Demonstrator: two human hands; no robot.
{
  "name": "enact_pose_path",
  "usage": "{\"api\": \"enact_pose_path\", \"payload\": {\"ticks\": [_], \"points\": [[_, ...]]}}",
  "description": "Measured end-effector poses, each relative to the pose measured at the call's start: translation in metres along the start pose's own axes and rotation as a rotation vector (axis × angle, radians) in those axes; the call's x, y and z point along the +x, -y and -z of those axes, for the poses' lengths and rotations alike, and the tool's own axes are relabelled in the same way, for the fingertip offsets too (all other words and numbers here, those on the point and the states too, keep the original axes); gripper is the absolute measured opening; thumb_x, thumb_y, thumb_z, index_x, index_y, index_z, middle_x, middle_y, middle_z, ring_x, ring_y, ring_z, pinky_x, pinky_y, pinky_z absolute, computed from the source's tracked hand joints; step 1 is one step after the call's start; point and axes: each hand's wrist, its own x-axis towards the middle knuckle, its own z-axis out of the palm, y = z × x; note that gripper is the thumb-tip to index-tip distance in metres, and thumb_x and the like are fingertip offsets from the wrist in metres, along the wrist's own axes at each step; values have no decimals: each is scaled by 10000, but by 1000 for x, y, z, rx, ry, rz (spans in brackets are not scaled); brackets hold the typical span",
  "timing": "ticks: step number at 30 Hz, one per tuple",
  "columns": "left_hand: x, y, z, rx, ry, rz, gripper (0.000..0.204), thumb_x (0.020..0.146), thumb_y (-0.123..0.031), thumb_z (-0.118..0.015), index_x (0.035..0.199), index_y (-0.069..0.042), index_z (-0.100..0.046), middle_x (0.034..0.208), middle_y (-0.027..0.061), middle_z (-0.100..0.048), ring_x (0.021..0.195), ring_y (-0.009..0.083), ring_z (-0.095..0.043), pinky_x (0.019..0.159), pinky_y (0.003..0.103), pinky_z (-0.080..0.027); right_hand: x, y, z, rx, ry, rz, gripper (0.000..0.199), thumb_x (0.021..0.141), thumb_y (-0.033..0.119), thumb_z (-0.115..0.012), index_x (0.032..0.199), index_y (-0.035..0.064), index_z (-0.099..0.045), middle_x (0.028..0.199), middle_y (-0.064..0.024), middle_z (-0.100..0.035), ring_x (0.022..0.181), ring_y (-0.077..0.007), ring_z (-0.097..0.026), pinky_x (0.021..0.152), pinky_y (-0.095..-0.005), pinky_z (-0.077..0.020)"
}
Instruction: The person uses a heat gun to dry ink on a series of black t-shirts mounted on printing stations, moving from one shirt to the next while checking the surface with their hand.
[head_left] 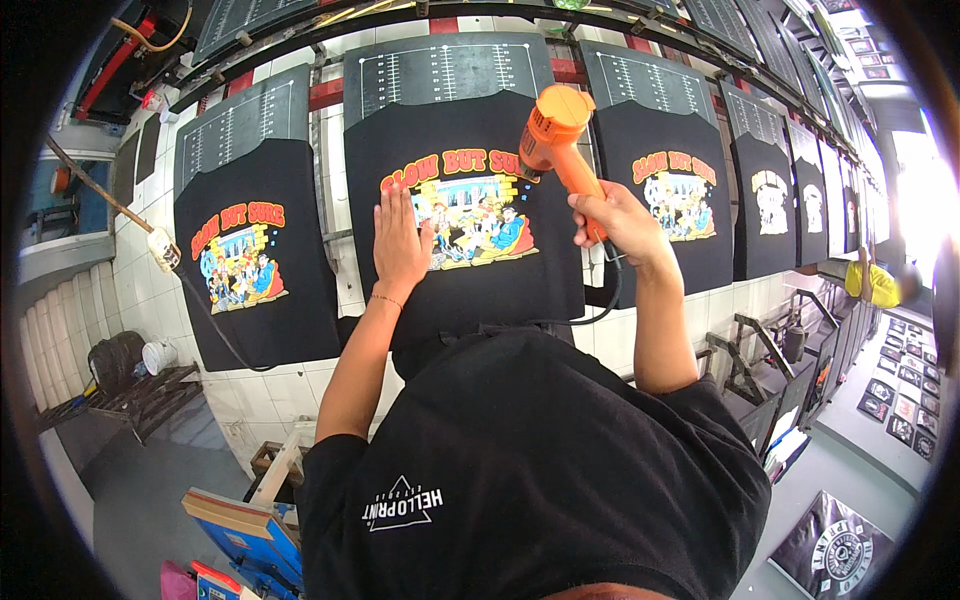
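A black T-shirt (pixel 480 292) with a colourful cartoon print (pixel 478 215) lies spread on a dark marked printing board (pixel 445 72) in front of me. My left hand (pixel 402 240) rests palm down at the print's left edge, fingers stretched out. In my right hand (pixel 622 222) is an orange heat gun (pixel 562 120), gripped by its handle. Its nozzle points down and left above the upper right of the print, apart from the cloth. A black cord (pixel 612 295) hangs from the handle and curves down below the shirt.
Similar shirts lie on boards to the left (pixel 240 325) and right (pixel 665 262), with more in the row beyond. Metal rails (pixel 400 22) run behind the boards. At the left, a cable leads from a stick (pixel 100 180). Blue-and-wood frames (pixel 245 530) stand at lower left. A person in yellow (pixel 872 285) is far right.
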Motion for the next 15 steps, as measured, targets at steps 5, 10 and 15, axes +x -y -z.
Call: {"api": "enact_pose_path", "payload": {"ticks": [5, 10, 15], "points": [[28, 14, -7, 57, -73, 57, 618, 965, -302, -479, 1444, 61, -333, 1527, 235, -296, 1441, 364, -239, 1185, 466, -177, -2, -2, 6, -7, 0, -15, 192, 918, 216, -594, 926, 34, -537, 704, -2, -547, 575, -100, -600, 528, -238, -485], [25, 9, -8, 61, -42, 58, 626, 960, -300, -485, 1439, 73, -331, 1525, 236, -296, 1440, 366, -238, 1185, 462, -177, -5, -5, 6, -1, -9, -5, 192, 910, 204, -611, 921, 28, -535, 709, -9, -554, 569, -109, -604, 516, -241, -486], [-4, -9, 0, 10, 37, 64, 623, 951, -282, -495, 1428, 86, -334, 1525, 245, -286, 1438, 371, -239, 1184, 465, -181, -8, -13, 8, 54, -29, 12, 192, 906, 195, -620, 918, 24, -535, 705, -11, -554, 558, -111, -606, 508, -240, -487]]}}
